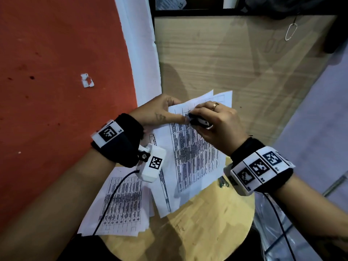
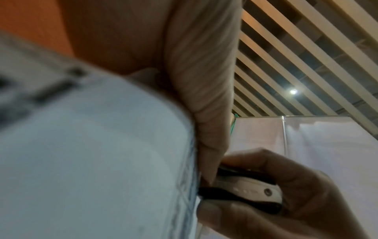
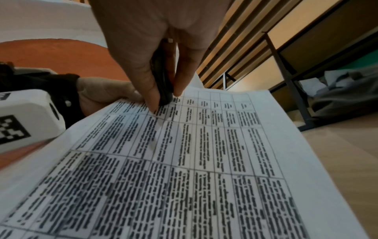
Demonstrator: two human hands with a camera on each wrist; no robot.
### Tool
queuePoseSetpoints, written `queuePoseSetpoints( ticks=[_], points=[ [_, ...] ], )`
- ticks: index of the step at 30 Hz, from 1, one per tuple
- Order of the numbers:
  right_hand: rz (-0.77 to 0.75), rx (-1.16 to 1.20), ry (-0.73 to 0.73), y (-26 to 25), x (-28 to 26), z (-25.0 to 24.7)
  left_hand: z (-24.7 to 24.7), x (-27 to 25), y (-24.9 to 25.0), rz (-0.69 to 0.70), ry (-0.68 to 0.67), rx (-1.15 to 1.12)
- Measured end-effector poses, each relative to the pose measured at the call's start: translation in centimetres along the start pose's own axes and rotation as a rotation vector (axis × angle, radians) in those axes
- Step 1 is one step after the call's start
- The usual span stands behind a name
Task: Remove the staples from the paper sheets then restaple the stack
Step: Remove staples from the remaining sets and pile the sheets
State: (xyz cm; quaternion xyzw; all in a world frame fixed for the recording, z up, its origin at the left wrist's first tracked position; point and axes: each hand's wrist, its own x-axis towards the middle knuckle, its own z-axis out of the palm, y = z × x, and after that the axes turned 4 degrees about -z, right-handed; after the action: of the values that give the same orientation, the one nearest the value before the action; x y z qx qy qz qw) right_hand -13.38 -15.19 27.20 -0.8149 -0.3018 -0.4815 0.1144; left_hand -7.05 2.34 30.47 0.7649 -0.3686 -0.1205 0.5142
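My left hand [image 1: 165, 113] grips the upper left corner of a printed paper stack [image 1: 195, 153], thumb [image 2: 202, 84] on top and fingers behind, holding it lifted over the table. My right hand [image 1: 216, 119] holds a small black-and-white stapler [image 1: 198, 121] between thumb and fingers, its nose against the sheet near that corner, just beside the left thumb. In the left wrist view the stapler [image 2: 249, 191] meets the paper's edge [image 2: 190, 177]. In the right wrist view its black tip [image 3: 164, 95] rests on the top rows of the table print [image 3: 204, 161]. No staple is visible.
A second printed stack [image 1: 120, 204] lies at the left of the round wooden table [image 1: 207, 227], with looser sheets [image 1: 163, 200] beside it. A small metal piece [image 1: 223, 182] sits on the table near my right wrist. A red wall [image 1: 56, 91] is on the left.
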Motion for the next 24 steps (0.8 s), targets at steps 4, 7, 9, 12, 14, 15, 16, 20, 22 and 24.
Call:
queuePoseSetpoints(
  ticks=[4, 7, 9, 12, 14, 15, 16, 20, 22, 24],
  points=[
    [0.132, 0.099, 0.027, -0.1, -0.6, 0.2, 0.5, 0.2, -0.7, 0.026, 0.064, -0.076],
    [0.244, 0.208, 0.072, -0.1, -1.0, 0.5, 0.7, 0.4, -1.3, 0.036, 0.108, -0.083],
    [0.298, 0.233, 0.101, -0.1, -1.2, 0.8, 0.9, 0.5, -1.4, 0.03, 0.133, -0.079],
    [0.335, 0.237, 0.111, -0.1, -1.6, 1.2, 1.1, 0.5, -1.7, 0.019, 0.136, -0.056],
    [0.348, 0.256, 0.12, -0.2, -1.7, 1.4, 1.2, 0.2, -1.7, 0.006, 0.121, -0.074],
    [0.347, 0.267, 0.125, -0.3, -1.7, 1.5, 1.2, 0.1, -1.7, -0.002, 0.122, -0.084],
    [0.346, 0.272, 0.125, -0.4, -1.7, 1.6, 1.1, 0.1, -1.9, -0.008, 0.137, -0.09],
    [0.459, 0.314, 0.067, -0.4, -1.6, 1.7, 0.7, 0.1, -2.6, -0.024, 0.221, -0.042],
    [0.57, 0.397, 0.074, -0.3, -1.8, 1.8, 0.5, 0.2, -2.9, -0.045, 0.257, -0.035],
    [0.65, 0.451, 0.096, -0.1, -2.1, 2.1, 0.3, 0.4, -3.3, -0.063, 0.269, 0.008]
  ],
)
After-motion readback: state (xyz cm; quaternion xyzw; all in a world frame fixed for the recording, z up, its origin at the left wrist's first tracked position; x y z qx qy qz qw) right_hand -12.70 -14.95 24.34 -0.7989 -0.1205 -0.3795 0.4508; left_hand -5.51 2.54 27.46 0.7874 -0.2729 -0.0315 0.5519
